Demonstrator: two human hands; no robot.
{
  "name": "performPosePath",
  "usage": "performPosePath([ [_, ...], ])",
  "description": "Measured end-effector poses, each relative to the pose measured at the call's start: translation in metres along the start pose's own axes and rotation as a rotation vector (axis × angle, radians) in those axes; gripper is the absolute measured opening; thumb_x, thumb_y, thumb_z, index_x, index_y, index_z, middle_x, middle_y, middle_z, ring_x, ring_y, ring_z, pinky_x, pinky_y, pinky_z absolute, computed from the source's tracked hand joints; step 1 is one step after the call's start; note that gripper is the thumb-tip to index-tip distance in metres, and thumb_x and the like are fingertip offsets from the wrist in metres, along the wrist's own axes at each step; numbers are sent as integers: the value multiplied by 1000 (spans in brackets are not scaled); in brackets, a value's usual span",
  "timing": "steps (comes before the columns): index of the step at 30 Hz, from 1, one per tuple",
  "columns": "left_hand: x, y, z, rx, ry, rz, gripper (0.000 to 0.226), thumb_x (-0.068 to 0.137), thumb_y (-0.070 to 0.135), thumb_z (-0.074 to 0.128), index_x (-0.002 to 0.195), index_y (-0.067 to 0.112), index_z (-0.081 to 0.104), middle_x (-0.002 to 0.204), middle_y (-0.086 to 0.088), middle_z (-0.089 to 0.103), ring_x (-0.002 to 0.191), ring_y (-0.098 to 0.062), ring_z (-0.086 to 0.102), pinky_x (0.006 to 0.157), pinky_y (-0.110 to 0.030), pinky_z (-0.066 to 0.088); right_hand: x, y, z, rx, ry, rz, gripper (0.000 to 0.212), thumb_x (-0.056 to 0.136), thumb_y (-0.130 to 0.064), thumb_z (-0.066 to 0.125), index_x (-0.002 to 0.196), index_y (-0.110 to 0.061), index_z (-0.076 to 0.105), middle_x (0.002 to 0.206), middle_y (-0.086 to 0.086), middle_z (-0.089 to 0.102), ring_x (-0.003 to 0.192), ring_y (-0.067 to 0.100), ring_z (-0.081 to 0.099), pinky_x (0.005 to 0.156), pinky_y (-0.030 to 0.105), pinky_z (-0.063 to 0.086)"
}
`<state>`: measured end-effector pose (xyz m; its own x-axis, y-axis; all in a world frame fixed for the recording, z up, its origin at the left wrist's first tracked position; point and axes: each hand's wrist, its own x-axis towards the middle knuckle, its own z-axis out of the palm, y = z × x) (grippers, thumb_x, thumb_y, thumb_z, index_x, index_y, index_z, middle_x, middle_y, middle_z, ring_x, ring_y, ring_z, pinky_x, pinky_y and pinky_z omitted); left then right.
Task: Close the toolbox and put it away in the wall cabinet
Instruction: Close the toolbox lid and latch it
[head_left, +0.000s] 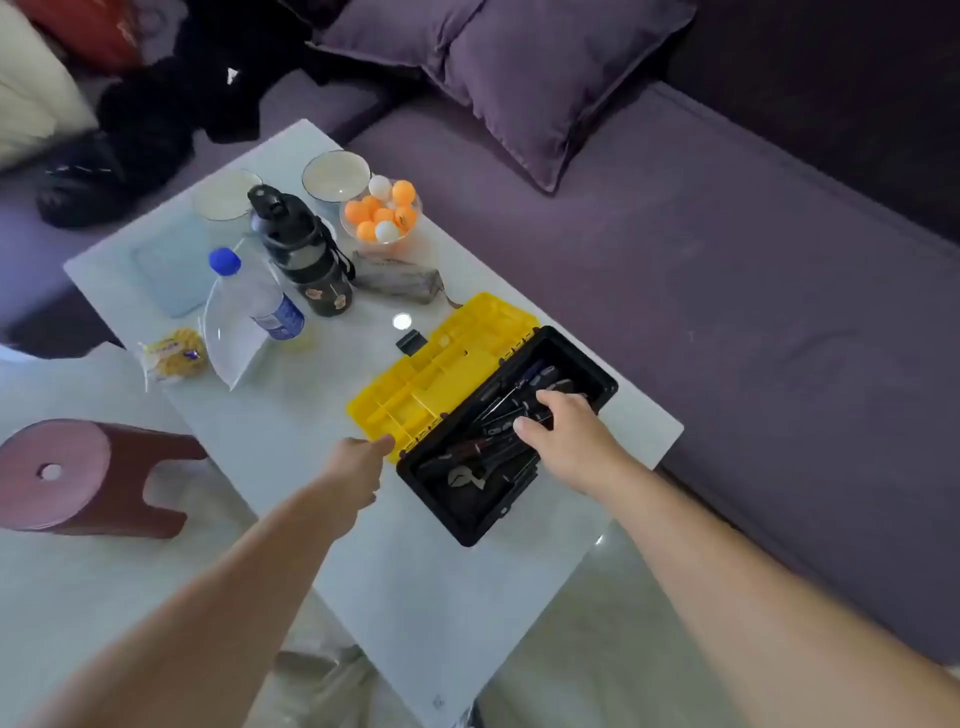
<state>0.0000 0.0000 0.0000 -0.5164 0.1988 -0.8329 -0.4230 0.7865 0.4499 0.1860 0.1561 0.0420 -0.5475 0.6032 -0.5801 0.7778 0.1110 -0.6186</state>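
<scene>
The toolbox stands open on the white table (291, 436). Its black base (470, 514) holds several dark tools, and its yellow lid (441, 364) lies flat, folded back to the left. My left hand (358, 465) reaches to the near corner of the yellow lid, fingertips touching its edge. Over the right side of the black base, my right hand (566, 436) rests on the tools with its fingers spread. The wall cabinet is not in view.
On the table behind the toolbox are a black flask (306, 254), a water bottle (260, 296), two bowls (335, 176), a bowl of ping-pong balls (382, 215) and a pouch (400, 278). A purple sofa (727, 291) runs along the right; a red stool (83, 475) stands left.
</scene>
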Motion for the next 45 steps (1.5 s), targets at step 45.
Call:
performPosePath([
  [45, -39, -72, 18, 443, 100, 719, 69, 64, 71, 61, 116, 37, 32, 123, 10, 48, 103, -17, 52, 81, -33, 42, -9, -8, 5, -578, 224, -508, 100, 78, 15, 53, 152, -17, -6, 163, 5, -5, 148, 26, 2, 113, 42, 28],
])
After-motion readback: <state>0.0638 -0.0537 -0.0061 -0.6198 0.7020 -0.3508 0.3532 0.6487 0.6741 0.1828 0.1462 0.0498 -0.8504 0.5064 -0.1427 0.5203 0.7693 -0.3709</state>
